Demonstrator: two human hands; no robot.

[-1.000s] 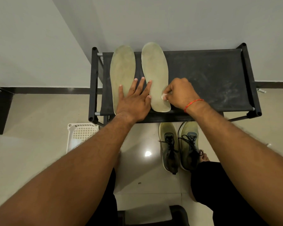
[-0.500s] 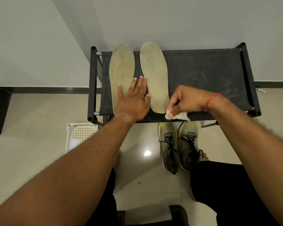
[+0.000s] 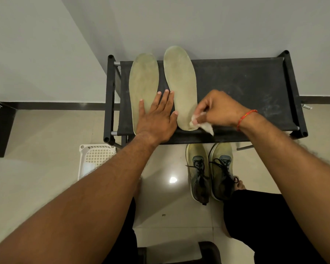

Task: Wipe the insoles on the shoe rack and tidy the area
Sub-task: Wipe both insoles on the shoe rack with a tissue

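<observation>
Wipe (image 3: pixel 206 128) half hidden in right hand (image 3: pixel 217 109), left hand (image 3: pixel 156 121) covering insole (image 3: pixel 144 82) heel

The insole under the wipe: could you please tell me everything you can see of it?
This pale yellow-green insole looks soft and fabric-faced, with grey soiling. It lies flat on the black shoe rack, toe past the rear edge, heel near the front. The right hand holds a white wipe on its heel; the left hand touches its inner edge.
</observation>
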